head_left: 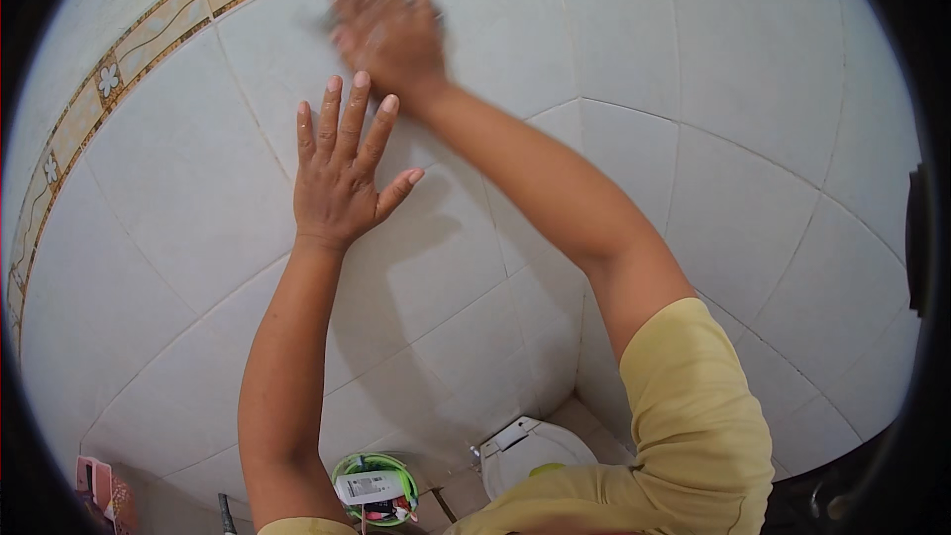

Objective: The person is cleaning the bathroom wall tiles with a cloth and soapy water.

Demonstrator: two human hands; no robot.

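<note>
White wall tiles [223, 223] fill most of the head view. My left hand [338, 171] lies palm-down against them, fingers spread and wet, holding nothing. Just above and to its right, my right hand [394, 37] presses on the upper tiles and is blurred by motion. Dark grey edges of a scrubbing pad [321, 21] show beside its fingers; most of the pad is hidden beneath the hand, so its exact kind is unclear. My right wrist passes close to the left fingertips.
A patterned border strip [152, 41] with flower motifs runs along the top left. Below are a toilet with its lid down [531, 453], a green basket [410, 487] holding a white bottle [369, 487], and a pink holder [95, 487]. The walls meet in a corner at right.
</note>
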